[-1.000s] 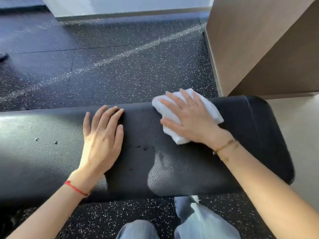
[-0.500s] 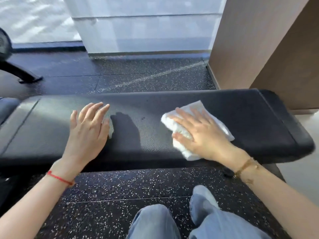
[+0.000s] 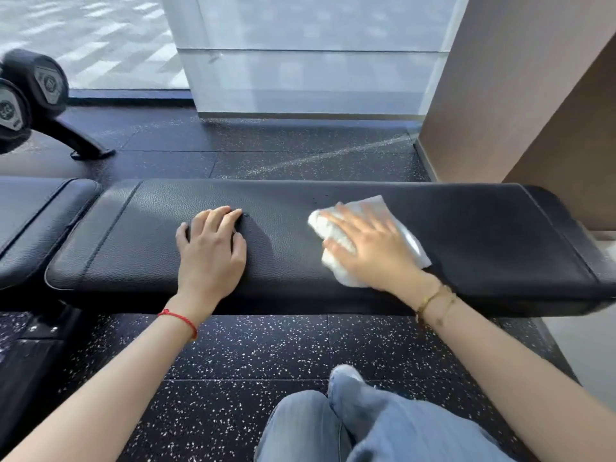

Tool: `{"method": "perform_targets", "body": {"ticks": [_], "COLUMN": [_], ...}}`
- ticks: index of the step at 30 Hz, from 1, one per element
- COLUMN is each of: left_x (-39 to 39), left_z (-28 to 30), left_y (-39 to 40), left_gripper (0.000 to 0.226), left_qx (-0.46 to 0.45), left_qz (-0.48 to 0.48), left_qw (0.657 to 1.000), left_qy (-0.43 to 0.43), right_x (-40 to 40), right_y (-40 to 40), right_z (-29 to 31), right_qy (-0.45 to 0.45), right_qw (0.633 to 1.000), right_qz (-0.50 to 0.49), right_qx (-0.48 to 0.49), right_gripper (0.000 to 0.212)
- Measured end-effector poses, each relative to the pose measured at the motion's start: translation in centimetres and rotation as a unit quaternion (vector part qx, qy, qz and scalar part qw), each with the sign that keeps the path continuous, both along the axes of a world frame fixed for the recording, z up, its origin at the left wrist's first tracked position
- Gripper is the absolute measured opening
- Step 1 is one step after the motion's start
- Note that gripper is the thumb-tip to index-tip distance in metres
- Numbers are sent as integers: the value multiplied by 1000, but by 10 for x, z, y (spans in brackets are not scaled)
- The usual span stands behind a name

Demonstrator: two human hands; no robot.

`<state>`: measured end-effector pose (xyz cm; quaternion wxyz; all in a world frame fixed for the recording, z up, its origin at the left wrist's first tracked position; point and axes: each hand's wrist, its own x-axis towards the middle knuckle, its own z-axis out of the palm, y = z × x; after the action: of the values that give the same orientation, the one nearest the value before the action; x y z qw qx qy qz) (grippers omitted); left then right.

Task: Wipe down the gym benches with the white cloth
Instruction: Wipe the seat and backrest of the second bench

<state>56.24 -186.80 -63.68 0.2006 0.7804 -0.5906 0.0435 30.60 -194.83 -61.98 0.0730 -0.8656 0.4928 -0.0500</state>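
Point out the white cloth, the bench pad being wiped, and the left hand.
white cloth (image 3: 411, 245), head view, flat part right of the hand.
bench pad (image 3: 483, 235), head view, bare top.
left hand (image 3: 210, 251), head view, back of hand.

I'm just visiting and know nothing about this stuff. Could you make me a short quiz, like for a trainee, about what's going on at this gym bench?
1. True or false: the white cloth lies on the floor.
2. Which hand presses the cloth onto the bench? A) left hand B) right hand C) both
3. Fill in: the left hand rests on the bench and holds ____.

Key:
1. False. The cloth lies on the bench top, under the right hand.
2. B. The right hand lies flat on the cloth, fingers spread.
3. Nothing. It rests on the bench beside the cloth, apart from it.
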Motion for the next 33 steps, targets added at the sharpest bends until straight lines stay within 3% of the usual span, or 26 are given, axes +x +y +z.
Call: {"method": "perform_targets", "body": {"ticks": [4,8,13,16,19,23,28,33], "left_x": [1,3,3,2,0,2,1,0], "left_z": [-2,-4,-4,-4,-4,-4,-3,-2], "left_y": [-2,-1,1,1,0,0,2,4], "left_gripper": [50,50,51,51,51,50,50,50], "left_qx": [-3,-18,-17,-14,-17,-26,-34,-37], "left_qz": [5,8,4,5,11,6,1,0], "left_qw": [1000,1000,1000,1000,1000,1000,999,999], "left_qy": [-4,7,4,0,5,13,20,30], "right_x": [46,102,47,13,39,89,48,-10], "right_y": [-57,-46,-8,-35,-68,-46,28,30], "right_z": [8,0,-7,-2,8,5,-4,-1], "right_qy": [18,7,-26,-22,18,10,-23,-3], "right_qw": [999,999,995,1000,999,999,993,999], "right_qz": [-46,37,92,19,-44,35,118,17], "right_qx": [2,13,4,-5,1,5,-19,-42], "right_gripper": [59,60,64,60,60,61,64,81]}}
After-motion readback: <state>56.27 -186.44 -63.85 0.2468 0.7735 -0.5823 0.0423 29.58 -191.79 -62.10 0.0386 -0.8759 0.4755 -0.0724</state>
